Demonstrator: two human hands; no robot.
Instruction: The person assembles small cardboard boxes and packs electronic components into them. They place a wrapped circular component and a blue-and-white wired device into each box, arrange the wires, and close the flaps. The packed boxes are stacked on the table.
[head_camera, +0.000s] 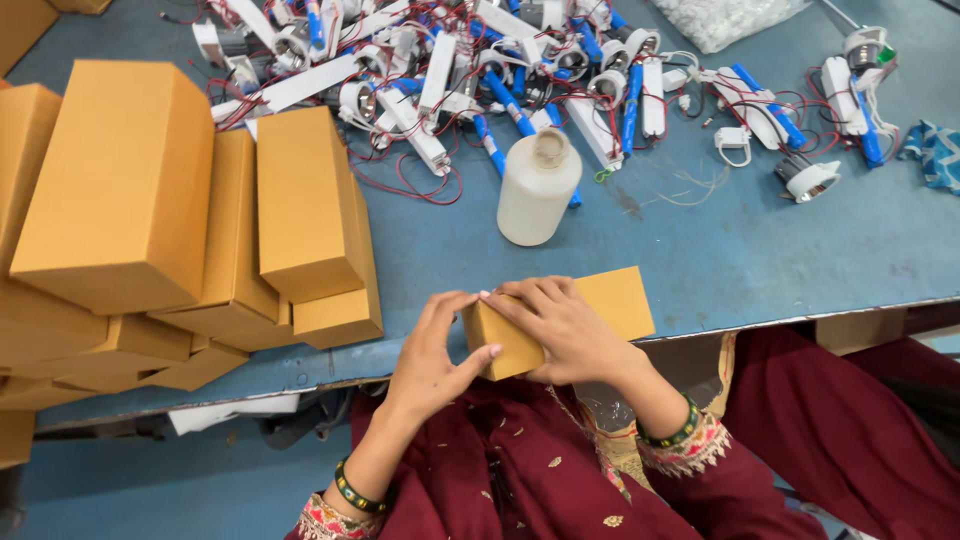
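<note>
Both hands on a small tan cardboard box (560, 318) at the near edge of the blue tabletop (760, 250). My left hand (432, 357) presses its near-left end, thumb under, fingers curled over the top corner; grip closed on the box. My right hand (560, 325) lies across the top, fingers spread flat and wrapped over the front face, also holding it. Fingertips of both hands meet at the top-left corner. Box lies flat, long side roughly along the tabletop edge, right half uncovered.

Left of it, a stack of bigger tan boxes (200, 220), near but not touching. Just behind, a white plastic bottle (538, 186) upright, cap off. Further back, a tangle of white lamp parts w/ red wires & blue cells (480, 70).
</note>
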